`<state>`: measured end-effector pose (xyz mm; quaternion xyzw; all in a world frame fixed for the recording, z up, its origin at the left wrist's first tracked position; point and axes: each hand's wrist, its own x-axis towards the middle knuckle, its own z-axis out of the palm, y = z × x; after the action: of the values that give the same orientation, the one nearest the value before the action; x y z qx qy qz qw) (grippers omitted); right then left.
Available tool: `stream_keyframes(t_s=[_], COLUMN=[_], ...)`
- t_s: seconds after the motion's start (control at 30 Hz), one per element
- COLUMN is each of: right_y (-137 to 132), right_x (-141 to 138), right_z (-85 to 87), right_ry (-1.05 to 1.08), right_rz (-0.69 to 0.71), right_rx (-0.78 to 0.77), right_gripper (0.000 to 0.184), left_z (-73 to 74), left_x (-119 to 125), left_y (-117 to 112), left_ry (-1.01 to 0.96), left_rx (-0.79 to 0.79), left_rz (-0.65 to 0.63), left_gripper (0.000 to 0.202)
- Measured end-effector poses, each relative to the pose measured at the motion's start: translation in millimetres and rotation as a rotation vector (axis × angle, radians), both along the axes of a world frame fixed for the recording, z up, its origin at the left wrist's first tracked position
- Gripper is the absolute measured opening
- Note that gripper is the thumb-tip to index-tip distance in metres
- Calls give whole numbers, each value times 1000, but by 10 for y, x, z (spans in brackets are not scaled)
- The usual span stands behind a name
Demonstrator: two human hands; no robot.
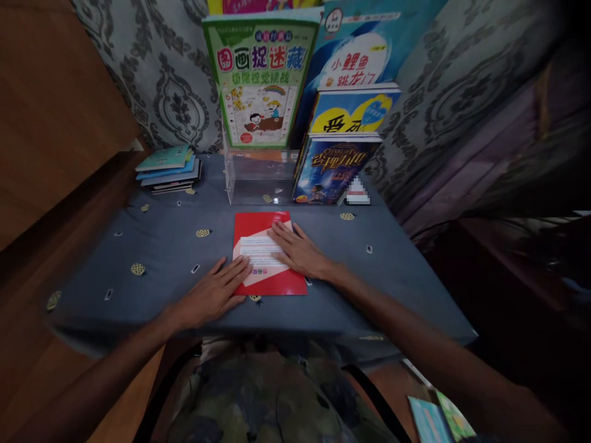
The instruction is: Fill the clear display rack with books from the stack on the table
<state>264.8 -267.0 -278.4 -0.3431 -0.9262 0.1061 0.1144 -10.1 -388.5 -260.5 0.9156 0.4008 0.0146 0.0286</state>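
Note:
A thin red book (272, 285) with a pale panel of printed text lies flat on the cloth-covered table (170, 246), its printing upside down to me. My left hand (217, 289) rests palm down over the book's lower left edge, fingers stretched out. On the book's right side lies my right hand (298, 251), flat with its fingers spread. Neither hand grasps anything. Just beyond the book stands a clear acrylic rack (258, 178).
Upright in the rack are a green picture book (263, 80), a dark blue book (335, 169) and several others. A book stack (168, 169) lies at the back left. Patterned curtains (175, 74) hang behind. More books (431, 418) lie low at the right.

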Motion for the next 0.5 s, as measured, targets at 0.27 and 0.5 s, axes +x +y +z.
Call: stream_keyframes(t_s=[0.27,0.5], right_y=[-1094,-1486], right_x=[359,523], right_z=[108,3], right_ry=[90,135], right_rz=[180,191], right_rx=[-39,-101], right_gripper=[82,61], left_z=[4,-46], left_x=[38,53], left_y=[-200,-591], left_ry=[-40,-109], left_rx=[-14,49], left_rz=[-31,-113], left_gripper=[78,67])
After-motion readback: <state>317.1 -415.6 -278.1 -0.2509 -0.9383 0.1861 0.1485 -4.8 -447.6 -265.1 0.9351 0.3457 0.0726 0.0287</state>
